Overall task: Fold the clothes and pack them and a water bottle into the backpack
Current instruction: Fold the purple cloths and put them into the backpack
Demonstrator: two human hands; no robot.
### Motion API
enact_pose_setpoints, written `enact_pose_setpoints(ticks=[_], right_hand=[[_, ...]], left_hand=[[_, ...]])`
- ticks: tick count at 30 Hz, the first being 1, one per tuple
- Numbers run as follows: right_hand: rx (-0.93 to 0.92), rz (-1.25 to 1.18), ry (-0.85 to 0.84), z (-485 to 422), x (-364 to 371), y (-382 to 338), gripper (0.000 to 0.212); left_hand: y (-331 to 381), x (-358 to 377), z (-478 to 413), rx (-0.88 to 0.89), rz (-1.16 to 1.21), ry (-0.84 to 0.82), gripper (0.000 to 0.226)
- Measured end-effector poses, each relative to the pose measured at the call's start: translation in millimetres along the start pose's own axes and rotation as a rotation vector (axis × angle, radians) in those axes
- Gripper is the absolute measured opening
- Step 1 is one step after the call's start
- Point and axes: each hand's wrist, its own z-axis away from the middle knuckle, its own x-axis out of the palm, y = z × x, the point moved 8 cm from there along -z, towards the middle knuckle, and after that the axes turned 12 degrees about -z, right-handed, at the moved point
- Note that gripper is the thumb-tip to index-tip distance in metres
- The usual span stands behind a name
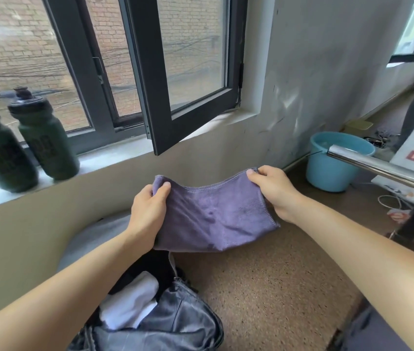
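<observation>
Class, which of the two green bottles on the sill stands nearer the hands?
The right bottle; the left bottle sits farther off, cut by the picture's edge.

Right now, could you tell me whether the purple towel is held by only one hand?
No, the left hand and the right hand each pinch a top corner of the purple towel.

Home room: windowsill [115, 151], blue bucket [327, 171]
</observation>
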Motion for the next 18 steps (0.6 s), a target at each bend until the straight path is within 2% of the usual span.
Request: enact_pose_setpoints(ticks=[2, 5, 10, 13, 15, 18], right_hand=[[0.048, -0.11, -0.087, 11.2, 19.4, 0.9, 0.028], [0.079, -0.129, -0.187, 29.2, 46.1, -1.5, 0.017], [0.134, -0.111, -0.348, 65.3, 84.3, -3.2, 0.021], [0.123, -0.089, -0.393, 80.6, 95.5, -8.4, 0.041], [0.129, -0.094, -0.398, 83.9, 95.0, -10.3, 0.058], [0.111, -0.086, -0.395, 86.3, 90.2, -13.4, 0.073]], left_hand=[[4.3, 11.5, 9.6, 0.009, 0.018, -0.069, 0.027], [11.2, 27.5, 26.9, 0.043, 0.025, -0.191, 0.021], [26.1, 43.3, 50.4, 0.067, 0.077, -0.334, 0.022], [32.4, 43.9, 58.8, 0.086, 0.104, -0.404, 0.036], [36.3, 41.1, 63.2, 0.07, 0.155, -0.462, 0.036], [40.7, 39.8, 67.3, 0.071, 0.17, -0.551, 0.034]])
